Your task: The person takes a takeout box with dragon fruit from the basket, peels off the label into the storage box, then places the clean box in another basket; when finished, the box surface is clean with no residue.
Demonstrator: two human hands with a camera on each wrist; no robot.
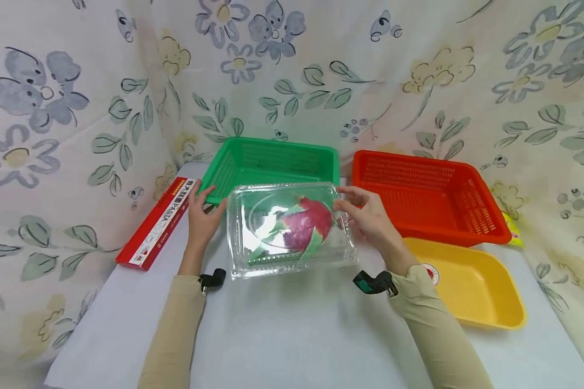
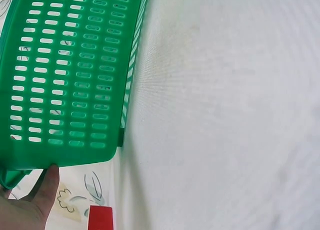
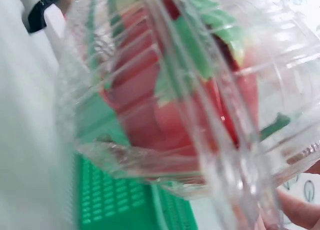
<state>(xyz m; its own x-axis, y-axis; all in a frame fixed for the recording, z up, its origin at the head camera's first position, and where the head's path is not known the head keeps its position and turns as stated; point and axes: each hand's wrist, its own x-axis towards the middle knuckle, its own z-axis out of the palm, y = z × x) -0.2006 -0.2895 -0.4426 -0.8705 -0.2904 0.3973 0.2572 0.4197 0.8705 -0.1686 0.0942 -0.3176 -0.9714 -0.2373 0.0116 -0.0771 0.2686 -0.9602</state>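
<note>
My right hand (image 1: 370, 216) grips the right end of a clear plastic clamshell box (image 1: 240, 232), fingertips at its upper right corner. Inside the box lies a red dragon fruit (image 1: 306, 221) with green scales, also close up in the right wrist view. The box is held slightly tilted above the table, overlapping the front of a green basket (image 1: 287, 148) in the head view. At that basket's left front corner, my left hand (image 1: 205, 219) holds the rim, its thumb against the slotted wall (image 2: 65, 160) in the left wrist view. Part of its fingers is hidden there.
A long red and white pasta box (image 1: 158, 224) lies at the left. On the right stand a red slotted basket (image 1: 418, 197) and, in front, a yellow tray (image 1: 472, 281). A yellow packet (image 1: 513, 232) shows beside the red basket. Flowered cloth (image 1: 292, 81) hangs behind the white table (image 1: 292, 340).
</note>
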